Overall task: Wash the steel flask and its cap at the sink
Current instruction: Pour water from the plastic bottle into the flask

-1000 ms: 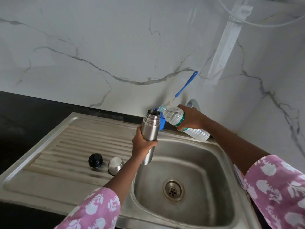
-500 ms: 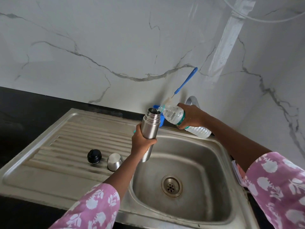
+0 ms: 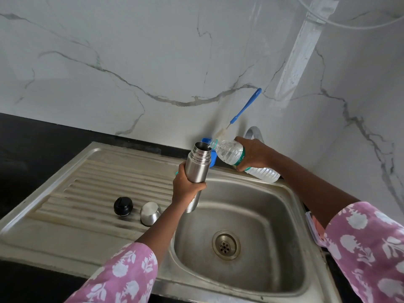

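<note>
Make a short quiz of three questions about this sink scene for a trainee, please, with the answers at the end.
1. True or false: the left hand grips the flask with its cap screwed on.
2. What does the right hand hold? A) a plastic bottle B) a sponge C) a plate
3. Fill in: the black stopper and the steel cap lie side by side on the ____.

Key: 1 false, the flask is open; 2 A, tilted with its mouth at the flask's mouth; 3 draining board.
</note>
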